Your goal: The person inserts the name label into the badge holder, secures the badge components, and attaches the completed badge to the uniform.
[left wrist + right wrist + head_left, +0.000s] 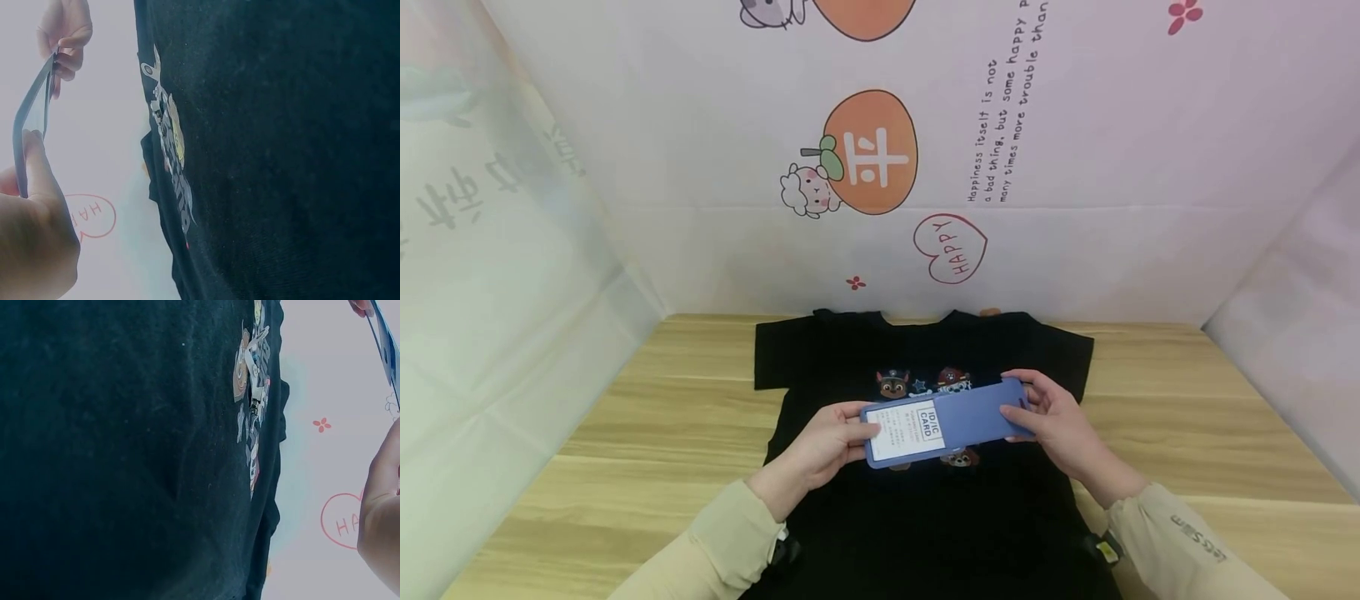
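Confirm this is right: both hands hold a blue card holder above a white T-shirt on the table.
Not white: the head view shows a black T-shirt on the table. The left hand and right hand do hold the blue card holder above it.

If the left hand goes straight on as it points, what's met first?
The blue card holder, which the left hand pinches at one end; beyond it, depth is too unclear to tell.

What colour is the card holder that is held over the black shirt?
Blue: the holder shows best in the head view.
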Action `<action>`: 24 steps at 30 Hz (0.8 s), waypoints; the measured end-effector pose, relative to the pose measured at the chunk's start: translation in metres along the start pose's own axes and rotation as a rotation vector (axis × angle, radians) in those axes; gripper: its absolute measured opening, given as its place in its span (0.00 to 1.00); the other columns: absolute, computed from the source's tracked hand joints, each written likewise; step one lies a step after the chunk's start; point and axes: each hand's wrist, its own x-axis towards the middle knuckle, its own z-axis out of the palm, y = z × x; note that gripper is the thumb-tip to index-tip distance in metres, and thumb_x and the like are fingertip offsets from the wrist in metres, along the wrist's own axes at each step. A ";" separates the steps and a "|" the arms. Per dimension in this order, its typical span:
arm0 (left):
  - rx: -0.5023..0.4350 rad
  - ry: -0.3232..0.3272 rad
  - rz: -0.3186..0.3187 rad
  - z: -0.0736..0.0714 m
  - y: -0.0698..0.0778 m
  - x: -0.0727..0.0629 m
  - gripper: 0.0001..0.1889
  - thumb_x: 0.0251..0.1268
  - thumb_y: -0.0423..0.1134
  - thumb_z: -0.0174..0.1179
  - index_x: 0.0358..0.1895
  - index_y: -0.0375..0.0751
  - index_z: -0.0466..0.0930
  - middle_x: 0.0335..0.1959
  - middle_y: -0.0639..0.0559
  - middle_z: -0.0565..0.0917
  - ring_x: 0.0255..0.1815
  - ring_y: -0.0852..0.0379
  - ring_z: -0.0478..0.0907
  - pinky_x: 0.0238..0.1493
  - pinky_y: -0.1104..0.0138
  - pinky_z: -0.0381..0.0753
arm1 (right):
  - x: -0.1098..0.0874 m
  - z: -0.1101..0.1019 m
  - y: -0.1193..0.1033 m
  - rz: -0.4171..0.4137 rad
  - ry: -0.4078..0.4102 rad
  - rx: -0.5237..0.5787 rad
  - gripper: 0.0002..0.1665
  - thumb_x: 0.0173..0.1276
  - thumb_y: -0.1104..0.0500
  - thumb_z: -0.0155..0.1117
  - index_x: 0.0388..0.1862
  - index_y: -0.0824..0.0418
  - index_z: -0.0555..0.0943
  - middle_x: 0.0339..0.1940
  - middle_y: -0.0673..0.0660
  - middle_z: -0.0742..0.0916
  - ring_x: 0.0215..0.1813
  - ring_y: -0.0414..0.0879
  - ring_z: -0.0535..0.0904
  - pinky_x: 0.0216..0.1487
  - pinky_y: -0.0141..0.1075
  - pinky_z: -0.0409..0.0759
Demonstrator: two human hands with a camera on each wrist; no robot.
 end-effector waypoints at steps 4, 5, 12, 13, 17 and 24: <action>-0.003 -0.005 0.001 -0.001 -0.001 0.001 0.20 0.68 0.27 0.50 0.62 0.26 0.67 0.53 0.35 0.80 0.46 0.53 0.83 0.50 0.61 0.82 | 0.000 0.000 0.000 0.007 -0.004 0.014 0.27 0.70 0.63 0.57 0.64 0.67 0.62 0.53 0.64 0.79 0.43 0.38 0.80 0.37 0.36 0.85; -0.005 -0.005 0.000 -0.001 -0.001 0.001 0.20 0.68 0.27 0.50 0.62 0.26 0.67 0.54 0.35 0.80 0.46 0.53 0.83 0.50 0.61 0.82 | 0.000 0.000 0.000 0.007 -0.005 0.018 0.26 0.70 0.63 0.57 0.63 0.67 0.62 0.51 0.62 0.80 0.43 0.38 0.80 0.37 0.35 0.85; -0.010 0.001 -0.009 -0.001 -0.002 0.000 0.20 0.68 0.27 0.50 0.63 0.26 0.66 0.54 0.35 0.79 0.47 0.53 0.82 0.50 0.60 0.82 | 0.000 0.001 0.004 0.014 -0.015 0.054 0.23 0.70 0.63 0.57 0.61 0.63 0.64 0.46 0.52 0.81 0.42 0.39 0.80 0.36 0.34 0.85; -0.009 0.003 -0.009 -0.001 -0.002 0.000 0.20 0.68 0.27 0.50 0.63 0.26 0.66 0.54 0.35 0.79 0.47 0.53 0.83 0.50 0.60 0.82 | 0.000 0.001 0.005 0.017 -0.016 0.060 0.23 0.70 0.63 0.57 0.61 0.63 0.64 0.46 0.51 0.81 0.42 0.39 0.80 0.36 0.34 0.85; 0.002 0.009 -0.009 0.000 -0.002 -0.001 0.20 0.68 0.27 0.50 0.62 0.26 0.67 0.53 0.35 0.80 0.46 0.53 0.83 0.49 0.60 0.82 | -0.001 0.003 0.008 0.020 -0.032 0.086 0.21 0.70 0.64 0.57 0.59 0.59 0.66 0.45 0.48 0.81 0.42 0.39 0.80 0.36 0.34 0.85; 0.031 0.007 0.013 0.001 0.000 -0.001 0.19 0.67 0.27 0.51 0.60 0.26 0.69 0.51 0.35 0.81 0.45 0.52 0.84 0.47 0.61 0.83 | -0.002 0.008 0.007 0.005 -0.043 0.098 0.20 0.69 0.64 0.57 0.59 0.59 0.66 0.42 0.45 0.82 0.41 0.38 0.81 0.35 0.33 0.84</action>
